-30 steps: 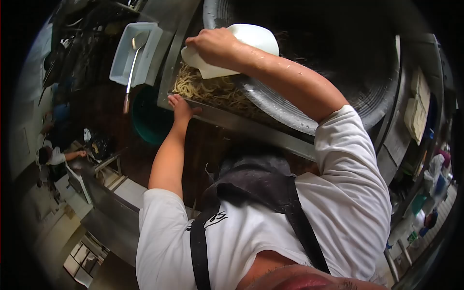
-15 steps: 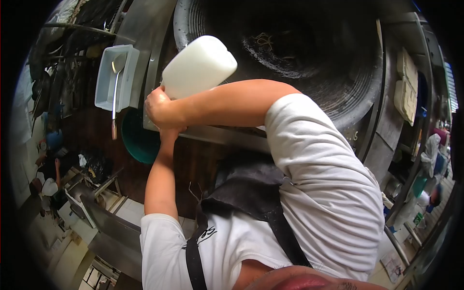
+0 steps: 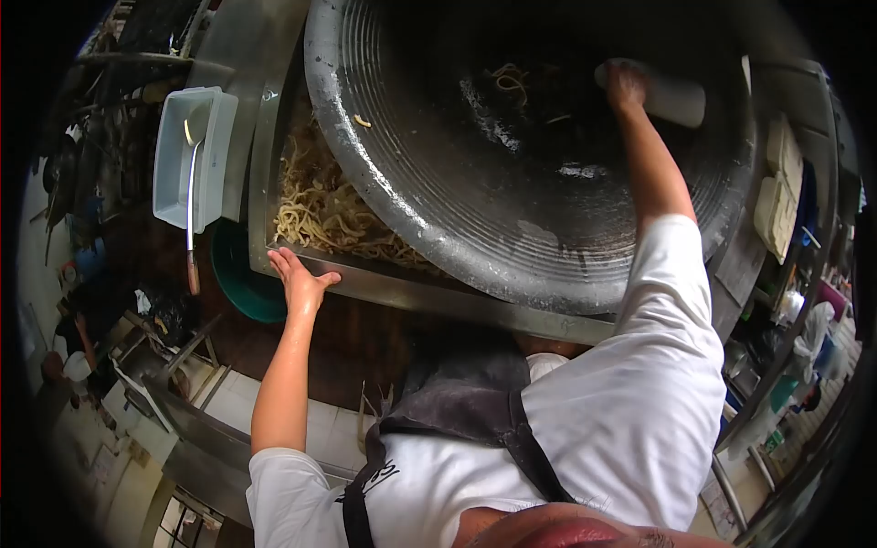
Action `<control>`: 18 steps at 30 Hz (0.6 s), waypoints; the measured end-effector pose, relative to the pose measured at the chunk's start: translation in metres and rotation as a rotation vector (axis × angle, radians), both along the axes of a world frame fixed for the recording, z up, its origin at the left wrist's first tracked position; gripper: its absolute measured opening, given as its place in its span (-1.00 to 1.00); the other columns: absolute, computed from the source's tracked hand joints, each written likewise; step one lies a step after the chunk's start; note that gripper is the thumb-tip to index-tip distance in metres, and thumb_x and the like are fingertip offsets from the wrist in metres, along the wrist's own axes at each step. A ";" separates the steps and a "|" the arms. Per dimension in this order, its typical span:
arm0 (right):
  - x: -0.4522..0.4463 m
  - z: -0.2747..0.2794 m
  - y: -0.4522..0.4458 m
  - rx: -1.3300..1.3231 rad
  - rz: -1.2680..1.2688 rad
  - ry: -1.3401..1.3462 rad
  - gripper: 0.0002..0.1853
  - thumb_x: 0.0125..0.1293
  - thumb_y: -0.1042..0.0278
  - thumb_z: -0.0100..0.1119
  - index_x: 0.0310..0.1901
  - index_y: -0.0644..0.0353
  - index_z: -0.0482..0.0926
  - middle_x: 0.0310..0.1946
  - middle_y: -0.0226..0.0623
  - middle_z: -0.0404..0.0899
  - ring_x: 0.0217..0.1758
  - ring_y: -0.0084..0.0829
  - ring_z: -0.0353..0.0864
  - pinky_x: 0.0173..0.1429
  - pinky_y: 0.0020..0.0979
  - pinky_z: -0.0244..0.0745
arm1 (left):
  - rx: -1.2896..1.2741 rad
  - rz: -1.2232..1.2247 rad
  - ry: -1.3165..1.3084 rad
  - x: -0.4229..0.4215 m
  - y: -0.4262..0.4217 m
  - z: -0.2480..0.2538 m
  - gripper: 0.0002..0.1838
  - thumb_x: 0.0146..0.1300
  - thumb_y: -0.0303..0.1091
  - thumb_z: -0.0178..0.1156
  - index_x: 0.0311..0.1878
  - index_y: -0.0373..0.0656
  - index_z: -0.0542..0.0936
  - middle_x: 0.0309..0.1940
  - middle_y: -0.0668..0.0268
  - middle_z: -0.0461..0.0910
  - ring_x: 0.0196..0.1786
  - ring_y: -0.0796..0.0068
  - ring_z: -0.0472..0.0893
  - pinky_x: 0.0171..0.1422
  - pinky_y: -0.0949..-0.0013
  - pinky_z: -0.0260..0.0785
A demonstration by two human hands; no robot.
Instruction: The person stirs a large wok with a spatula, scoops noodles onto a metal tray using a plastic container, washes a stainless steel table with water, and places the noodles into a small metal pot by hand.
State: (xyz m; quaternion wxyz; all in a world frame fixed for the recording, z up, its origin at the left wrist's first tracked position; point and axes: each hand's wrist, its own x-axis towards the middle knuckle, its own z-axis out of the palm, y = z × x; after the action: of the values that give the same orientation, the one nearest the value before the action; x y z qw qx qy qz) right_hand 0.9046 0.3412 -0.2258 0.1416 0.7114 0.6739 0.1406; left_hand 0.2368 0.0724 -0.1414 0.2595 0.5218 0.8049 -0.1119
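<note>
My left hand (image 3: 304, 281) rests with its fingers spread on the front metal edge of the stove, near the corner. Inside the large dark wok (image 3: 438, 205), toward its right side, my right hand (image 3: 626, 85) is closed on a white plastic container (image 3: 676, 99) that lies tilted in the shade. A few strands of noodle (image 3: 510, 77) are in the wok's middle. Pale noodles (image 3: 320, 215) are heaped on the metal surface between the wok's rim and the stove's left corner, close to my left hand.
A pale blue tub (image 3: 219, 155) with a long-handled ladle (image 3: 191, 173) stands left of the stove. Below it is a green basin (image 3: 247, 283). Pale foam-like boxes (image 3: 778, 187) lie at the right. Another person (image 3: 78, 365) is at the far left.
My right hand has carried the white container from the left corner, beside my left hand, across to the wok's right side. The noodles at the corner are uncovered again.
</note>
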 end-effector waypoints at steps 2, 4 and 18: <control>-0.009 -0.039 0.004 -0.063 0.127 -0.049 -0.70 0.32 0.27 0.03 0.01 -0.09 0.68 -0.03 -0.18 0.66 0.07 -0.15 0.64 0.17 0.08 0.41 | 0.005 -0.005 -0.002 -0.001 0.000 -0.003 0.46 -0.23 -0.03 0.65 0.54 -0.45 -0.17 0.56 -0.31 -0.39 0.63 -0.18 -0.30 0.68 0.08 -0.22; -0.056 -0.059 0.006 -0.078 0.258 0.054 -0.70 0.28 0.29 0.05 0.00 -0.05 0.68 -0.01 -0.19 0.66 0.09 -0.14 0.63 0.22 0.08 0.38 | 0.007 -0.005 0.003 -0.003 -0.001 -0.002 0.47 -0.23 -0.02 0.64 0.55 -0.45 -0.18 0.56 -0.30 -0.40 0.63 -0.18 -0.31 0.68 0.08 -0.21; -0.375 0.237 -0.088 -0.136 0.501 0.997 -0.48 0.03 0.35 0.42 0.12 0.00 0.60 -0.11 -0.04 0.66 0.00 -0.04 0.69 0.07 0.10 0.51 | -0.025 0.020 -0.018 -0.001 0.003 0.002 0.51 -0.24 -0.01 0.66 0.55 -0.43 -0.23 0.57 -0.28 -0.39 0.63 -0.19 -0.33 0.68 0.07 -0.23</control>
State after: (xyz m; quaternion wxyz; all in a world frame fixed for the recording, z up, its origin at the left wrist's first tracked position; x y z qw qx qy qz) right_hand 0.5294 0.2537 0.0113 -0.1863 0.4991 0.8152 -0.2272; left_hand 0.2355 0.0752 -0.1392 0.2743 0.5113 0.8063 -0.1149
